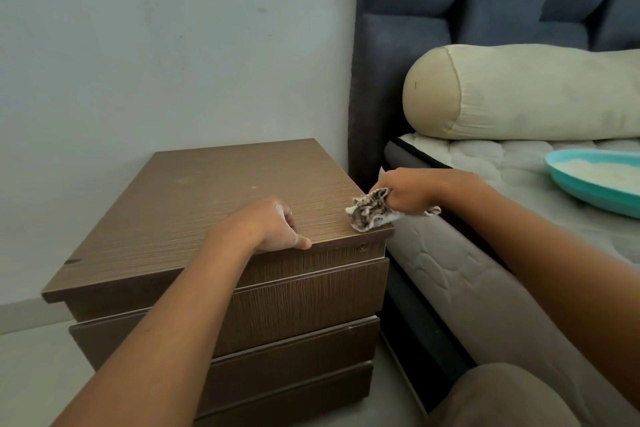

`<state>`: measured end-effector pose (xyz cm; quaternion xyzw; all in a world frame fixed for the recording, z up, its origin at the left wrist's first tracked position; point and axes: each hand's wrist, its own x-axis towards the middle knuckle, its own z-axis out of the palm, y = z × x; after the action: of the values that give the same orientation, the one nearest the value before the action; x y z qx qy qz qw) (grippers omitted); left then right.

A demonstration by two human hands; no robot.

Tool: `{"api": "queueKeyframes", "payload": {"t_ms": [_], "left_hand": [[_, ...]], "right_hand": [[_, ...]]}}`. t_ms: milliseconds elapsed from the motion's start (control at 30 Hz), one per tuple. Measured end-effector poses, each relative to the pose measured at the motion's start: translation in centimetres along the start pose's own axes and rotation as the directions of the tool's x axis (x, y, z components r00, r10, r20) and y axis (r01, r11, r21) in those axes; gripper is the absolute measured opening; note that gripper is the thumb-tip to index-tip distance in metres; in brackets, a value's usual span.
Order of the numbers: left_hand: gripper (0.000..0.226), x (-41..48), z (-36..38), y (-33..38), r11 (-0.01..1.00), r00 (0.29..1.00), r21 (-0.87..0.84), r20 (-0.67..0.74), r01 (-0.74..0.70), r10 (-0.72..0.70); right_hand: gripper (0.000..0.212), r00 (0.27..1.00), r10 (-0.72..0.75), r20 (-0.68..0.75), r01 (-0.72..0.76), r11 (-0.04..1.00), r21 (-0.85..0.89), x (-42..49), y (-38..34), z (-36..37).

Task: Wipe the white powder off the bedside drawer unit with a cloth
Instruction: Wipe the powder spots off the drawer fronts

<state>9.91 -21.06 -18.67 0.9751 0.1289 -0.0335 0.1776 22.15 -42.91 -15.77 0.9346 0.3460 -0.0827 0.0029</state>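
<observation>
The brown wood-grain bedside drawer unit (pixel 194 204) stands against the wall, left of the bed. Faint white powder traces show on the back of its top. My right hand (pixel 412 192) is closed around a crumpled brown-and-white patterned cloth (pixel 370 210), which rests on the top's front right corner. My left hand (pixel 270 224) lies on the front edge of the top, fingers curled, thumb over the edge, with some white powder on the knuckles. It holds nothing.
A bed with a quilted mattress (pixel 485 267) and blue padded headboard (pixel 450 10) stands right beside the unit. A cream bolster (pixel 519 94) and a teal tray (pixel 585 191) of white powder lie on it. A pale wall is behind.
</observation>
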Motion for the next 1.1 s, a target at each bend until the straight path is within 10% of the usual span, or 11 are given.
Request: {"api": "queueKeyframes", "payload": {"t_ms": [333,800,1100], "left_hand": [[0.057,0.6,0.3,-0.5,1.0,1.0,-0.029,-0.006,0.003,-0.003],[0.055,0.0,0.6,-0.5,0.998,1.0,-0.064,-0.026,-0.003,0.001],[0.041,-2.6,-0.2,-1.4,0.979,0.995,-0.181,-0.044,-0.097,0.091]], "right_hand": [[0.027,0.969,0.109,-0.22,-0.101,0.994,0.048,0.0,-0.7,-1.2],[0.039,0.991,0.108,0.073,-0.114,0.99,0.078,-4.0,-1.9,-0.8],[0.016,0.984,0.105,-0.146,0.033,0.694,0.719,-5.5,-3.3,-0.3]]}}
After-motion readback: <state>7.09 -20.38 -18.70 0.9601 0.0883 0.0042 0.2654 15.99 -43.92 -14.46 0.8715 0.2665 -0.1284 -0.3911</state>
